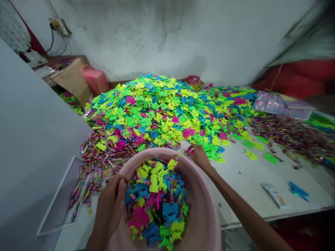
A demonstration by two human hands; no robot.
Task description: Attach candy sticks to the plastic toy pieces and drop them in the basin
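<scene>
A pink round tub [209, 209] stands in front of me at the table's edge. In it lies a mix of flat plastic pieces [170, 211] in blue, yellow, green and pink, with small striped sticks among them. My left hand [112, 197] is closed on the tub's left rim, thumb uppermost. Beyond the far right rim, my right hand [200, 157] pinches a small pink plastic piece [190, 150], partly covered by the fingers. Just behind that hand rises a large heap of similar plastic pieces [157, 111] on the white table [235, 188].
Striped sticks [96, 164] lie heaped at left, with another pile of sticks [288, 139] at right. A white wire frame [56, 195] leans by a grey panel [34, 139]. A blue tool-like object [298, 191] and a small packet [274, 195] lie near the front edge.
</scene>
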